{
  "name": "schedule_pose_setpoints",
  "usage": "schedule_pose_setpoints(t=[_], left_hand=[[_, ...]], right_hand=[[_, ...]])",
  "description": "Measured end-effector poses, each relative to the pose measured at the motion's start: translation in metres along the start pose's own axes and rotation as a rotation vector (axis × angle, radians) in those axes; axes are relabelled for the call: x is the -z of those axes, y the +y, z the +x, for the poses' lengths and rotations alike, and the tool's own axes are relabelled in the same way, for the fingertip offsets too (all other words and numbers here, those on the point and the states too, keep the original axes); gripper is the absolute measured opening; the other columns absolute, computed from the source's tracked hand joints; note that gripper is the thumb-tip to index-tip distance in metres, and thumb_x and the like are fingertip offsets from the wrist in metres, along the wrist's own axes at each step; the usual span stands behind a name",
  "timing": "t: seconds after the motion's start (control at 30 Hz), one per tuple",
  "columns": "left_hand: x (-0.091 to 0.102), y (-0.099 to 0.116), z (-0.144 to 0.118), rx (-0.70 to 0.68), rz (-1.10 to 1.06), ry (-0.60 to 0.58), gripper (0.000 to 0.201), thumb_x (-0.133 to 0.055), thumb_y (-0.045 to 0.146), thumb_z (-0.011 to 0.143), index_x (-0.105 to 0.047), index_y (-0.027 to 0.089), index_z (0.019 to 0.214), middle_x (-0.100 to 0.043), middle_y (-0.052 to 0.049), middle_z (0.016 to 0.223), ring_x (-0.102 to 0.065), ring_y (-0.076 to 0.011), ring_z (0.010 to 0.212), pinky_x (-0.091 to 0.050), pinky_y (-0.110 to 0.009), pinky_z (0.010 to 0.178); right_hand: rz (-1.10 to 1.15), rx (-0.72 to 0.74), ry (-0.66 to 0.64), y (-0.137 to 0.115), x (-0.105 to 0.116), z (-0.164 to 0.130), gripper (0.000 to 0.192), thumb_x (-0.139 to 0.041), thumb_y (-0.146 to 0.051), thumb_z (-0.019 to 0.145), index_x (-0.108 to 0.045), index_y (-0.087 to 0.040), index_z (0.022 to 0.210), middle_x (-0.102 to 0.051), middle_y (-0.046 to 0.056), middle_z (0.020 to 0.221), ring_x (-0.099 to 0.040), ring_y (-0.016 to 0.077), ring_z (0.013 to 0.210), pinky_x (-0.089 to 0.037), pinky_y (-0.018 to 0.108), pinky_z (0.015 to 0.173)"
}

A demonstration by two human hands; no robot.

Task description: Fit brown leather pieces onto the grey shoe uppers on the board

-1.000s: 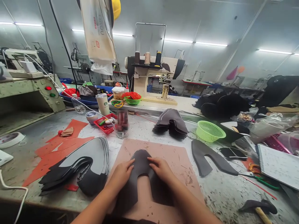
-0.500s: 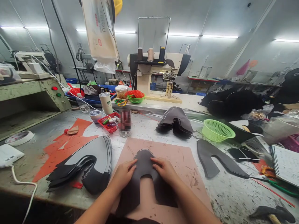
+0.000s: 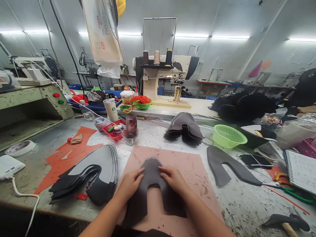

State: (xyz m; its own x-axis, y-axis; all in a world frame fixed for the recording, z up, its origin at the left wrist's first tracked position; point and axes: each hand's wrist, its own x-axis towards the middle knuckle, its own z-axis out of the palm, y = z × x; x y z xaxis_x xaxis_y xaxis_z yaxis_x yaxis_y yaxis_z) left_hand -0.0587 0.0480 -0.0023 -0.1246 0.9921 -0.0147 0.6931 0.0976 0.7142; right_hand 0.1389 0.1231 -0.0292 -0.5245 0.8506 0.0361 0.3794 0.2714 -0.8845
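- The left hand [image 3: 130, 185] and the right hand [image 3: 174, 179] lie flat, fingers extended, pressing one dark grey U-shaped leather shoe-upper piece [image 3: 151, 169]; neither hand grips it.
- That piece lies on one pink rectangular cutting mat [image 3: 195, 168] at the near edge of the grey speckled workbench [image 3: 237, 204].
- One white paper cup with a green round logo [image 3: 111, 109], apparently Starbucks, stands behind the mat.
- One hanging cream plastic bag with red print [image 3: 102, 36] carries writing too blurred to read.
- Three thread cones [image 3: 156, 57] stand on one beige sewing machine [image 3: 170, 77].
- One lime-green plastic mesh basket [image 3: 229, 136] sits right of the mat.
- One second dark grey U-shaped piece [image 3: 228, 166] lies below that basket.
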Motion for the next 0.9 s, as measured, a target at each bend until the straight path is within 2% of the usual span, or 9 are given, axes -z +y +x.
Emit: schedule_pose_setpoints(t=[0.9], left_hand=[[0.0022,0.0003,-0.0021,-0.012,-0.028,0.008,0.035,-0.043,0.027,0.074,-0.061,0.021,0.104,-0.062,-0.002,0.106,-0.056,-0.0187,0.102,-0.042,-0.033,0.092]], right_hand=[[-0.028,-0.020,-0.003,-0.0048,-0.0002,-0.0015,0.034,-0.052,-0.019,0.072,-0.063,-0.019,0.104,-0.064,0.007,0.102,-0.056,0.0212,0.096,-0.041,0.037,0.087]])
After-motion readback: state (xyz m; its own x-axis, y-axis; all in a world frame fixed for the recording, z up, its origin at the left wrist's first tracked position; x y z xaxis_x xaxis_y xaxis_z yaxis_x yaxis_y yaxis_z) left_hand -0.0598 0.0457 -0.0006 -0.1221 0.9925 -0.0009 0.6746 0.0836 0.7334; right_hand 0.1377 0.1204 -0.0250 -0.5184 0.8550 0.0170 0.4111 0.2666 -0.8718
